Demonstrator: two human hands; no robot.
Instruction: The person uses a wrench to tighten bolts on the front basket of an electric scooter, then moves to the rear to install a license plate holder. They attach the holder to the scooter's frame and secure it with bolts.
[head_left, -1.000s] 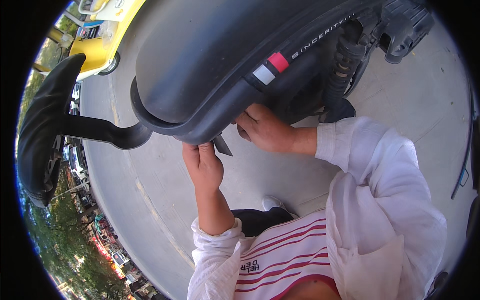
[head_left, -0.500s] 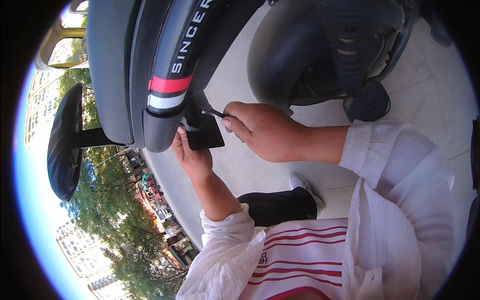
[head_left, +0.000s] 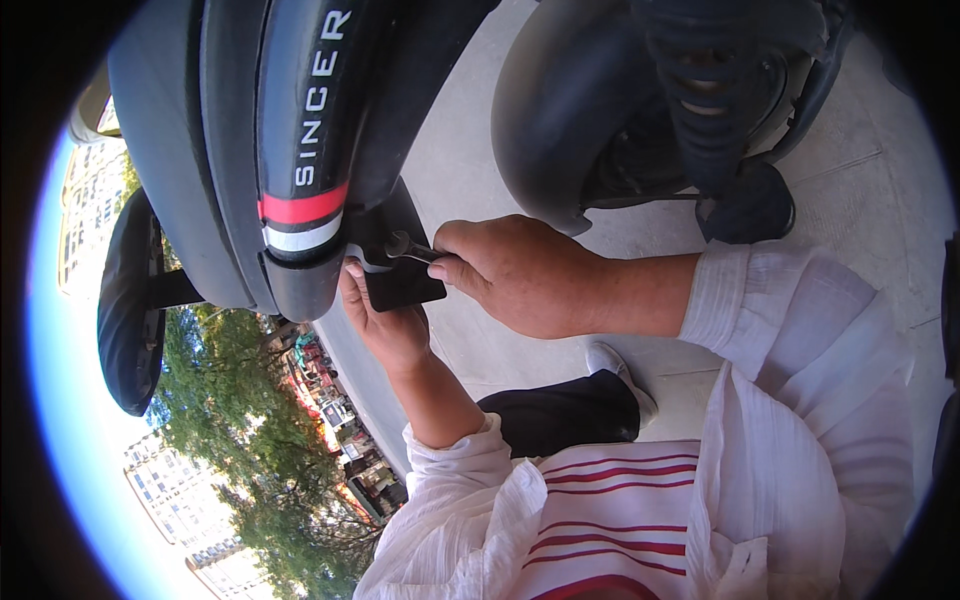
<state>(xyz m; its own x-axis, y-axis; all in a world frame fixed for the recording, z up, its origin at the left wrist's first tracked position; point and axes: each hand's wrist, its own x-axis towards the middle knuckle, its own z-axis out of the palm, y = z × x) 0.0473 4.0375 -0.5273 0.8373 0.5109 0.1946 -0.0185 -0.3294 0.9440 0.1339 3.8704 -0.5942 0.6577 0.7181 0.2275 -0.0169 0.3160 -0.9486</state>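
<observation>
My right hand [head_left: 525,275] is closed on a silver open-ended wrench [head_left: 415,250], its head at a fitting under the black scooter body [head_left: 230,120], just below a red and white band [head_left: 300,205]. My left hand [head_left: 390,330] reaches up beneath the same end, its fingers bent at a dark flat plate [head_left: 410,290] and a silver piece [head_left: 370,258]; what they grip is partly hidden. A black padded piece [head_left: 130,330] stands out at the left on a short arm.
A black fender and wheel assembly [head_left: 545,120] with a ribbed sleeve fills the upper right above pale pavement [head_left: 870,190]. My foot [head_left: 625,385] stands below my hands. Trees [head_left: 240,440], buildings and distant stalls show at the left.
The view has turned since a second ago. My right hand has come out from under the body, showing the wrench, which has shifted slightly left and down in the last half second.
</observation>
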